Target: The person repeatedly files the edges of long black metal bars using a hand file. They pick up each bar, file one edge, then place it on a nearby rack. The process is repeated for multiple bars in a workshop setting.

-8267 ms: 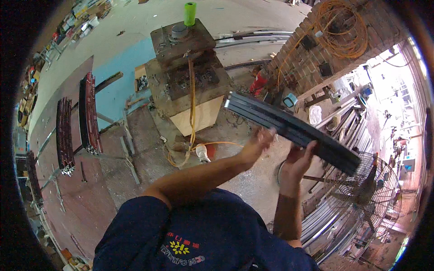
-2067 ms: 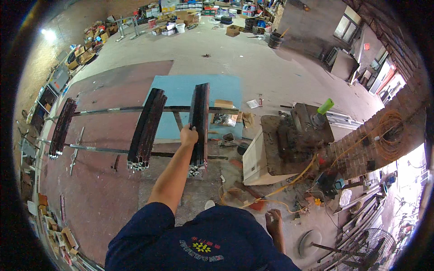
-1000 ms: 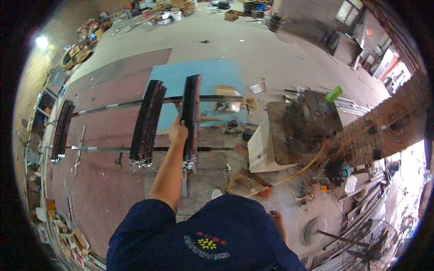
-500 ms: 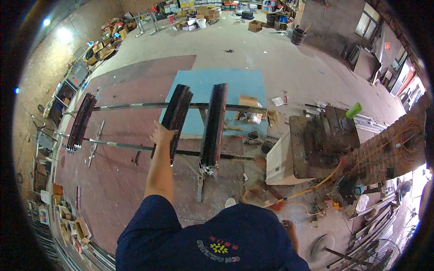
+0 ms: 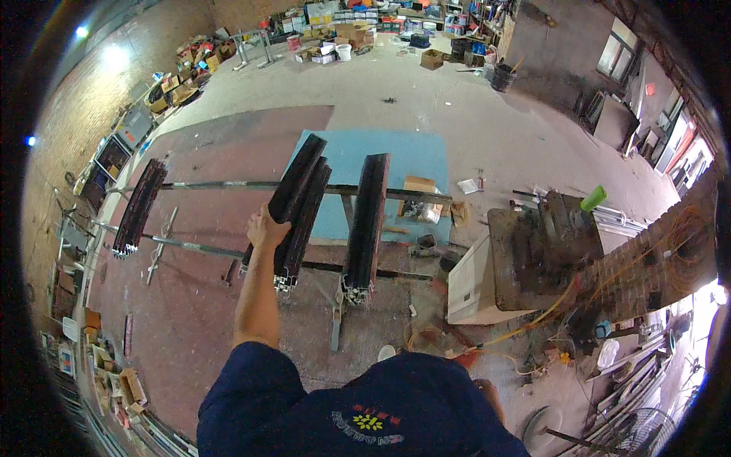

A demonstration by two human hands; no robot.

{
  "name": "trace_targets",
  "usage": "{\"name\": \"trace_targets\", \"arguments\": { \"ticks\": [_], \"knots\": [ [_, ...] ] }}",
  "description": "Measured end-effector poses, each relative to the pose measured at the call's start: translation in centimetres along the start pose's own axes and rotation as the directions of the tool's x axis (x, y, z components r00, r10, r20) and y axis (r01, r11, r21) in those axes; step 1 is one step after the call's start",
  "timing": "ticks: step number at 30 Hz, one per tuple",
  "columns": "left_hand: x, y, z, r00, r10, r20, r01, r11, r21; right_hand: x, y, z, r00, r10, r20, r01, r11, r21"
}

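Observation:
My left hand [image 5: 268, 230] is closed round the near half of a long dark metal profile [image 5: 299, 177], with the thumb across its top. This profile lies at a slant, its near end partly hidden by my forearm. Close along its right side is a second dark profile [image 5: 306, 225], whose pale cut end faces me. Further right, another dark profile stack [image 5: 367, 221] rests across the same two rails. At the far left of the rails lies a bundle of dark profiles [image 5: 140, 207]. Only part of my right arm [image 5: 489, 396] shows beside my body; that hand is hidden.
Two long rails, a far rail [image 5: 221, 184] and a near rail [image 5: 198, 245], carry the profiles. A dark-topped workbench [image 5: 510, 263] with a green cylinder [image 5: 594, 198] stands at right. A yellow hose [image 5: 525, 330] crosses the floor. Under the rails lie a blue sheet [image 5: 411, 148] and an open carton [image 5: 419, 185].
The fingers of my left hand, spread over the profile before, are now wrapped round it. The held profile has shifted left and apart from its neighbour. The whole view has tilted slightly.

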State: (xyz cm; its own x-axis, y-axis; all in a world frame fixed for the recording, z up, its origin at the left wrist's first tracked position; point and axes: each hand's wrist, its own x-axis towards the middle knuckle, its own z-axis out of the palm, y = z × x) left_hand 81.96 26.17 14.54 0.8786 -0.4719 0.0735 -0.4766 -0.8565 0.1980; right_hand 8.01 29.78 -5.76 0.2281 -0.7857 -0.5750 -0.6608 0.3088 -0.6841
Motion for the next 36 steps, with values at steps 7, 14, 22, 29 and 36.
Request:
{"name": "trace_targets", "arguments": {
  "ticks": [7, 14, 22, 29, 36],
  "knots": [
    [-4.8, 2.0, -9.3, 0.799, 0.533, -0.278, -0.561, 0.828, -0.026, -3.8, -15.2, -1.0, 0.806, -0.566, -0.17, 0.504, 0.809, -0.304],
    [-16.9, 12.7, -13.2, 0.425, 0.904, -0.041, -0.902, 0.427, 0.061, -7.2, -27.3, -4.3, 0.48, -0.803, -0.354, 0.698, 0.594, -0.4],
    [-32.0, 20.7, -8.8, -0.301, 0.935, 0.188, -0.909, -0.222, -0.353, -8.7, -22.0, -7.5, 0.9, -0.437, -0.007, 0.357, 0.744, -0.565],
    [-41.4, 28.7, -5.8, -0.694, 0.71, 0.117, -0.685, -0.601, -0.413, -16.4, -10.2, -8.1, 0.933, -0.214, -0.288, 0.167, 0.97, -0.179],
    [-56.6, 34.3, -7.1, -0.732, 0.639, -0.236, -0.419, -0.696, -0.583, -20.9, 9.8, -7.5, 0.834, 0.351, -0.426, -0.2, 0.911, 0.36]
  ]
}}
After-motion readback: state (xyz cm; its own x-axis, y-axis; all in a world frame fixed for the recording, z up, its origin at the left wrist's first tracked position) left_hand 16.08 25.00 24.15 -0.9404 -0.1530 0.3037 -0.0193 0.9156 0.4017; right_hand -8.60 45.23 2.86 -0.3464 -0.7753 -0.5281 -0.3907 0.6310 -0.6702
